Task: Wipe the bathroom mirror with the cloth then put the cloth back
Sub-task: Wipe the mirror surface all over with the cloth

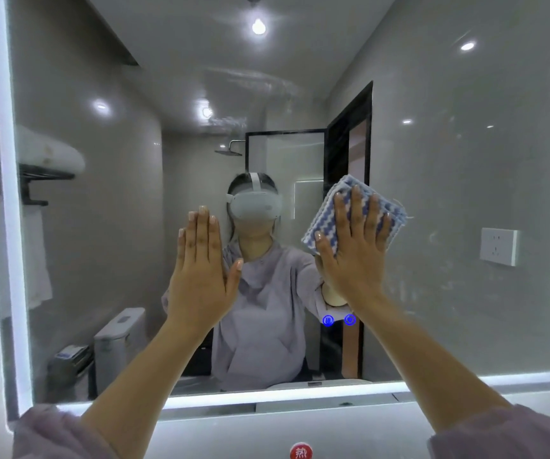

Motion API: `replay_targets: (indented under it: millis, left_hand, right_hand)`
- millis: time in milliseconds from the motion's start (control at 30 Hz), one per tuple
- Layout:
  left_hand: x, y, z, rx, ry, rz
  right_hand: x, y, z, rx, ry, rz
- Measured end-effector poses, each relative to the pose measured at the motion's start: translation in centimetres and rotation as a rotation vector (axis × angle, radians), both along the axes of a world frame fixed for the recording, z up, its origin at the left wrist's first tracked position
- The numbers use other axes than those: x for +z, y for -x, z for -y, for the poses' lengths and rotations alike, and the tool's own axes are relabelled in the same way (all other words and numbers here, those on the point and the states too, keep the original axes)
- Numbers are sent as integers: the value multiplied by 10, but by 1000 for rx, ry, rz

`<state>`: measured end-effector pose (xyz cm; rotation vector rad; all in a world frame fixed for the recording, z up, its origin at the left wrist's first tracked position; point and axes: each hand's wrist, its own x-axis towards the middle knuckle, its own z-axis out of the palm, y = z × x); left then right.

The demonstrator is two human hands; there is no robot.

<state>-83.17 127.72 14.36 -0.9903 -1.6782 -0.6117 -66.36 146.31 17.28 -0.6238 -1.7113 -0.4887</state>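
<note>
The bathroom mirror (449, 193) fills most of the view, framed by a lit white strip, with hazy smears on its glass at the top centre and right. My right hand (354, 250) lies flat against the glass, fingers spread, pressing a folded blue-and-white wavy-striped cloth (333, 210) onto the mirror right of centre. My left hand (202, 263) is raised left of centre, palm toward the glass, fingers straight and together, holding nothing. Whether the left palm touches the glass cannot be told.
Two blue lit touch buttons (339, 320) glow on the glass below my right hand. A white ledge (267, 425) runs under the mirror with a red round label (301, 451) at the bottom edge. The reflection shows a person, a toilet, a towel shelf and a wall socket.
</note>
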Motion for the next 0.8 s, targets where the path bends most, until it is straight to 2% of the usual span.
replay_targets:
  millis: [500,800]
  left_hand:
    - [-1,1,-2,-5,-13,9]
    - [0,0,0,29,4,3]
  right_hand:
    - [63,75,90,25,-192,289]
    - [66,68,84,46,-266,341]
